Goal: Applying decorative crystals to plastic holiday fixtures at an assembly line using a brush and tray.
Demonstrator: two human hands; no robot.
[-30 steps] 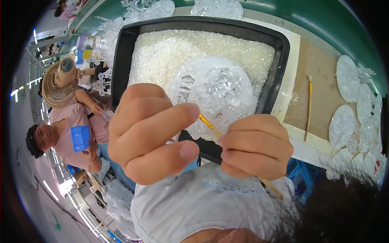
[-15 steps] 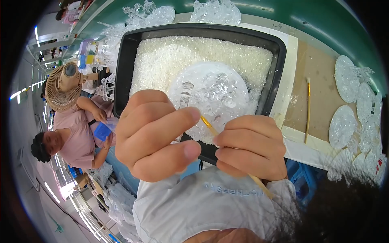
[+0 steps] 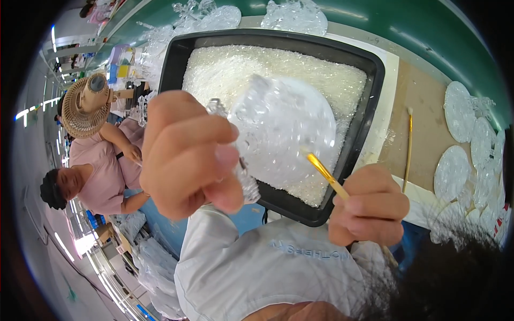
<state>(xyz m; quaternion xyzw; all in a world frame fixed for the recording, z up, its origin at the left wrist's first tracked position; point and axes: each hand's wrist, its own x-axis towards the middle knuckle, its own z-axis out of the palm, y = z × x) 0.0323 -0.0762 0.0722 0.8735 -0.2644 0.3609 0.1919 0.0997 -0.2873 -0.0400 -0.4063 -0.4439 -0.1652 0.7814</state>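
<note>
My left hand is closed on a clear plastic ornament with a round base, which is tilted and slightly blurred over the tray. Some clear bits of it stick out past my fingers, while the part I grip is hidden. A thin paintbrush with a golden ferrule is pinched in my right hand, its bristles pointing up and left at the ornament's lower edge. Whether the bristles touch it, I cannot tell. Beneath lies a black tray filled with glittering whitish granules.
Another paintbrush lies on a brown board to the right. Several clear ornaments stand beyond it, and more are behind the tray. At left are a beige fan and a seated person in pink.
My hands have drawn apart: the right one moved right and down with the paintbrush, whose tip has left my left fingers. The ornament has turned in my left hand.
</note>
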